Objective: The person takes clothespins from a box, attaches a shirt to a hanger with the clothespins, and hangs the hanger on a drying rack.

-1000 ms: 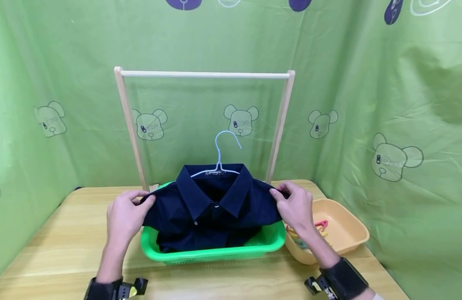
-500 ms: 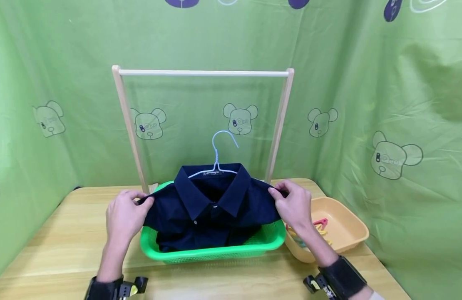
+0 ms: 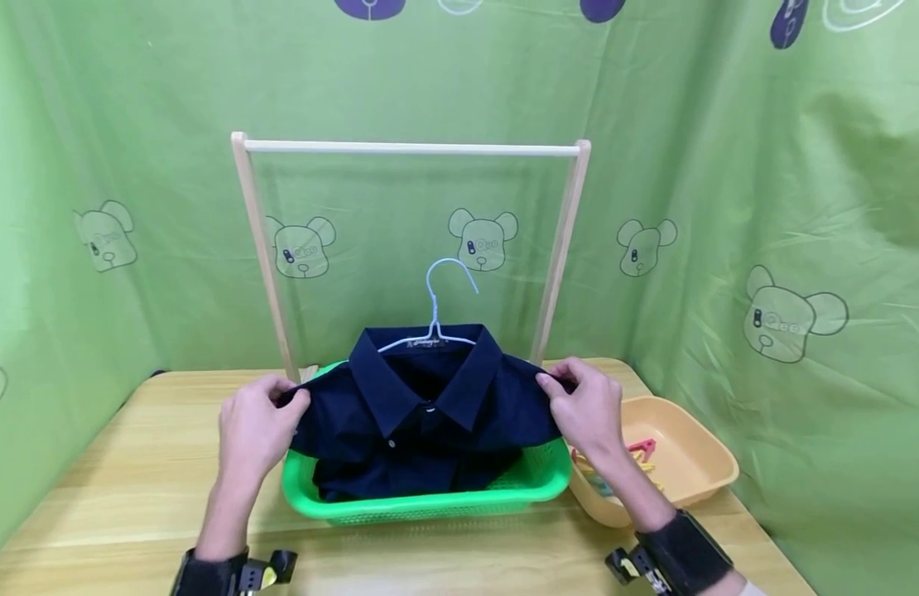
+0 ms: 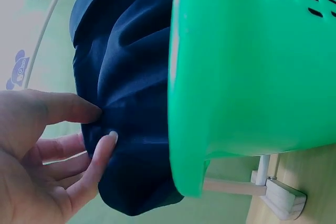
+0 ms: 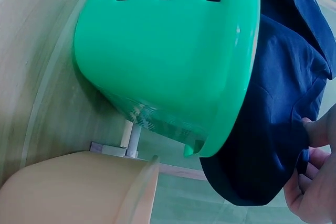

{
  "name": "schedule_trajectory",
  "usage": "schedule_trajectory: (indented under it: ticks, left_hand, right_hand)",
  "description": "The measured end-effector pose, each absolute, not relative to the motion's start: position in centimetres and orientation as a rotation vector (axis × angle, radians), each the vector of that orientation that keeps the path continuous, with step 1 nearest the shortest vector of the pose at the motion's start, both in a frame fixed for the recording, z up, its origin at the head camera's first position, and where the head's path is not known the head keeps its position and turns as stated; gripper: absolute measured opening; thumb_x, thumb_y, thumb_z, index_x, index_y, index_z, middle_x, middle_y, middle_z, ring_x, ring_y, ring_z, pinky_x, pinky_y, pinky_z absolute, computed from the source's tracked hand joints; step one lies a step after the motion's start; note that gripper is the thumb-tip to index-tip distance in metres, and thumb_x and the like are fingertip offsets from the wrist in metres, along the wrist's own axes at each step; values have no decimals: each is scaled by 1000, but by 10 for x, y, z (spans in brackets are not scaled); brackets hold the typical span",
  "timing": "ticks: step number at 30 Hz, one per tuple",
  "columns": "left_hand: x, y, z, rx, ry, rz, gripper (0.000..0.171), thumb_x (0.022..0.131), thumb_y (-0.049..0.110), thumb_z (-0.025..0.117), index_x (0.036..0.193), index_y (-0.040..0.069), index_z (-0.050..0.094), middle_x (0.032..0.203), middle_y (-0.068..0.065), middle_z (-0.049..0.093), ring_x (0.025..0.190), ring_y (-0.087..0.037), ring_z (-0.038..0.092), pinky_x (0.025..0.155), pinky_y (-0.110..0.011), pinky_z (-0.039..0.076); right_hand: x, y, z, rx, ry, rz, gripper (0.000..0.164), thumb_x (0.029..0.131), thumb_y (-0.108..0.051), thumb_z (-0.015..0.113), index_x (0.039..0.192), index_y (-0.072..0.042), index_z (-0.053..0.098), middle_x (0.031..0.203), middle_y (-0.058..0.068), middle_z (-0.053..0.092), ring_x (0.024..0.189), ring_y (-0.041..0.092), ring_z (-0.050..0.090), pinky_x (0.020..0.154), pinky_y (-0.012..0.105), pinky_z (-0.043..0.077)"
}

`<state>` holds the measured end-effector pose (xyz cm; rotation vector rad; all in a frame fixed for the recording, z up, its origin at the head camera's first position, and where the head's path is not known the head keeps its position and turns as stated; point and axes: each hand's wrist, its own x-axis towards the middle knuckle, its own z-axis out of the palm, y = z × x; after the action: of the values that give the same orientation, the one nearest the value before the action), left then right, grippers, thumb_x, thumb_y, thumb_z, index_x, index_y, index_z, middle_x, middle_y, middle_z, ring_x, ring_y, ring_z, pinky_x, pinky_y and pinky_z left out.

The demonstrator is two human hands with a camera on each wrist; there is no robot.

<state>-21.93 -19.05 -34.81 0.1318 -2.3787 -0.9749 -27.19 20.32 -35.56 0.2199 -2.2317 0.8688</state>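
A dark navy collared shirt (image 3: 422, 447) lies over the green basket (image 3: 445, 505), its lower part down inside. Out of the collar rises the hook of a pale blue wire hanger (image 3: 434, 302); the hanger's arms run into the shirt and are mostly hidden. My left hand (image 3: 254, 426) pinches the shirt's shoulder on the left, which the left wrist view shows between thumb and fingers. On the other side, my right hand (image 3: 588, 410) pinches the opposite shoulder. In the right wrist view, cloth (image 5: 278, 114) gathers at the thumb and fingers.
Behind the basket stands a wooden rack with a white bar (image 3: 415, 148). A peach-coloured tub (image 3: 690, 451) at the right holds several coloured clothespins (image 3: 642, 449). Green curtains surround the wooden table (image 3: 132, 488).
The view shifts slightly. Both hands keep their hold on the shoulders, and the shirt and hanger stay in nearly the same place.
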Motion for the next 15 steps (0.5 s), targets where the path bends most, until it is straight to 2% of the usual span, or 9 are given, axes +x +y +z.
schedule_trajectory:
  ticks: [9,15]
  left_hand:
    - [-218,-189,-346,62,-2418,-1051,20,91,22,67,103,8,73,104,-16,77,99,-35,70,86,-49,51]
    - [-219,-186,-345,78,-2406,-1031,15,88,21,69,98,10,72,98,-15,78,91,-35,70,77,-45,49]
  right_hand:
    - [-271,204,-357,212,-2244,860,10,88,-16,76,82,-9,72,80,7,75,77,26,71,75,43,50]
    - [-269,204,-354,211,-2246,866,11,88,-16,76,82,-9,71,80,7,75,78,27,70,76,43,50]
